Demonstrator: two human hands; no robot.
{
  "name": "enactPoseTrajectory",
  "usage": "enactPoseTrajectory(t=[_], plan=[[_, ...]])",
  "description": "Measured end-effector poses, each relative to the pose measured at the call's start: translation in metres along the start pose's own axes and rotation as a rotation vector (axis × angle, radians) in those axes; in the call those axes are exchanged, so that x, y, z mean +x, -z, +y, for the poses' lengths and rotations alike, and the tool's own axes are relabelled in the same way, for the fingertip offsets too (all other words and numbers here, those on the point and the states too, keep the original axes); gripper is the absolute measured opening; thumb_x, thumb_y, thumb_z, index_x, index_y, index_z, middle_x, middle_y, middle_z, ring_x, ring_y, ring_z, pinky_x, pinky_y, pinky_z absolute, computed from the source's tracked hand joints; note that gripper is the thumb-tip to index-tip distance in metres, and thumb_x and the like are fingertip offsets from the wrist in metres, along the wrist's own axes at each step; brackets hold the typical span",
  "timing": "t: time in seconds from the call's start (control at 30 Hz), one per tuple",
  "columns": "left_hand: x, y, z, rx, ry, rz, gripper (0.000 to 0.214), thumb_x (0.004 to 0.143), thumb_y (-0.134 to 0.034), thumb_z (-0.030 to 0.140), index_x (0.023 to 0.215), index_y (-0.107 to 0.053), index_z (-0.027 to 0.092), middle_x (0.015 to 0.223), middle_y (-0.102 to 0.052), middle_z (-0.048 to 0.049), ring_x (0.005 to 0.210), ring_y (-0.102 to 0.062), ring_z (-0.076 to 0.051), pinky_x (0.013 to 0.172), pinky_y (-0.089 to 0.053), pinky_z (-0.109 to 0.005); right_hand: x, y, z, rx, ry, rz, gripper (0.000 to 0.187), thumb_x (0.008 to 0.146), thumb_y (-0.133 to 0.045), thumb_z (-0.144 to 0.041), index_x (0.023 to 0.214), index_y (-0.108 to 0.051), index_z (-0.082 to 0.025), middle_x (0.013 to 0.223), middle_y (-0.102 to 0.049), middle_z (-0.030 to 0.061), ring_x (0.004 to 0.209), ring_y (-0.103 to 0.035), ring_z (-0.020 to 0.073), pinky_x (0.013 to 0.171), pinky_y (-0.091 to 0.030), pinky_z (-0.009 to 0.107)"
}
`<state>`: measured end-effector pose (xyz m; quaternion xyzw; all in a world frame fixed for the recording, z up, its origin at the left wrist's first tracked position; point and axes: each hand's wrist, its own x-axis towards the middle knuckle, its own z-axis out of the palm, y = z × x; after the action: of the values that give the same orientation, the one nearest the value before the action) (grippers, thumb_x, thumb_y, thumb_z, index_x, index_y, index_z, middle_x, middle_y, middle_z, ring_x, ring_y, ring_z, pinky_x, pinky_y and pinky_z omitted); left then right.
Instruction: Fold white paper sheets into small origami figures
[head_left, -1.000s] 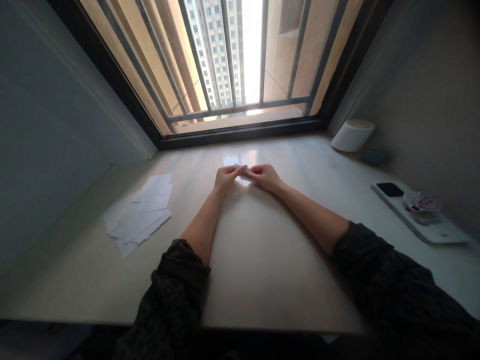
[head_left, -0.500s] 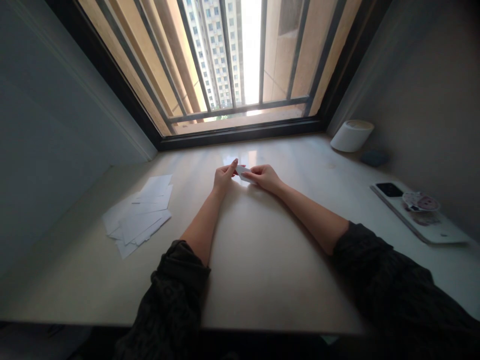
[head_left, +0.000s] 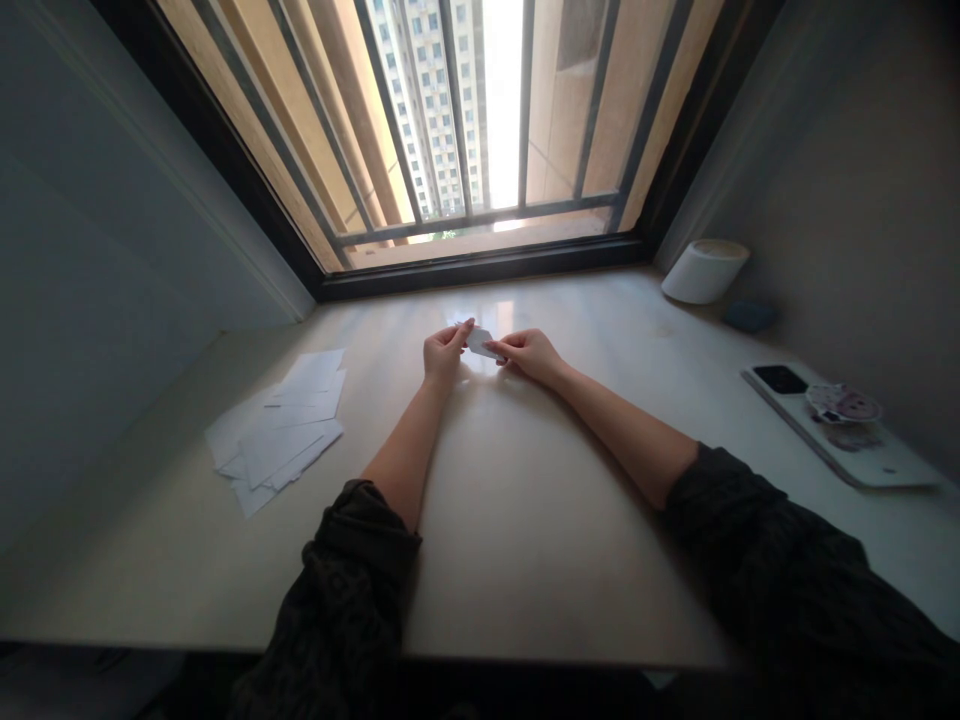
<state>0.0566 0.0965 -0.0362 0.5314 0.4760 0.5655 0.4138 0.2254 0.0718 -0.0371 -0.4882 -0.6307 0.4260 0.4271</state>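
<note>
A small folded piece of white paper (head_left: 478,342) is held between both hands over the middle of the pale tabletop (head_left: 525,500), close to the window. My left hand (head_left: 444,355) pinches its left end, fingertips pointing up. My right hand (head_left: 529,355) grips its right end with curled fingers. The paper is lifted a little off the table and tilted. Both forearms are bare, with dark sleeves pushed up near the elbows.
A loose pile of white paper sheets (head_left: 277,430) lies at the left. At the right are a white roll (head_left: 703,270), a small dark pad (head_left: 750,315) and a white tablet (head_left: 840,425) with a phone (head_left: 780,378) and a small dish (head_left: 840,403) on it. A barred window (head_left: 480,140) closes the far edge.
The paper has been raised slightly and turned; my left fingers went from curled over it to pointing upward along its left end. The arms stay in place.
</note>
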Motion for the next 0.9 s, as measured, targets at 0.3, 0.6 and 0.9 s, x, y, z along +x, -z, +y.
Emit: enactPoseTrajectory(t=[0.3,0.6,0.9], plan=[[0.0007,0.0014,-0.0006,-0.02,0.009,0.009,0.04,0.071,-0.07,0.058,0.074,-0.076,0.018,0.066,-0.067,-0.0028,0.06,-0.054,-0.012,0.057,-0.039,-0.025,0.0027,-0.0037,0.0067,-0.072,0.072,-0.027,0.055,0.077,-0.054,-0.068,0.064,-0.066,-0.016,0.05,-0.054,-0.0011,0.046,-0.039,0.0087,0.049,-0.027,0.025],[-0.0017,0.0,0.0021,0.036,0.001,-0.219,0.044,0.073,-0.068,0.059,0.074,-0.077,0.016,0.068,-0.07,-0.0051,0.063,-0.056,-0.014,0.063,-0.04,-0.027,-0.0023,-0.0013,0.0003,-0.139,0.073,-0.034,0.058,0.065,-0.065,-0.07,0.049,-0.046,-0.018,0.046,-0.04,-0.0049,0.048,-0.031,0.0076,0.049,-0.022,0.026],[0.0008,0.0008,-0.0065,0.149,-0.018,-0.285,0.05,0.074,-0.063,0.064,0.081,-0.077,0.016,0.074,-0.071,-0.0073,0.07,-0.063,-0.017,0.063,-0.043,-0.027,0.0021,0.0006,0.0042,0.127,0.038,0.093,0.054,0.066,-0.065,-0.07,0.064,-0.062,-0.016,0.054,-0.051,-0.0014,0.05,-0.041,0.0099,0.049,-0.03,0.026]])
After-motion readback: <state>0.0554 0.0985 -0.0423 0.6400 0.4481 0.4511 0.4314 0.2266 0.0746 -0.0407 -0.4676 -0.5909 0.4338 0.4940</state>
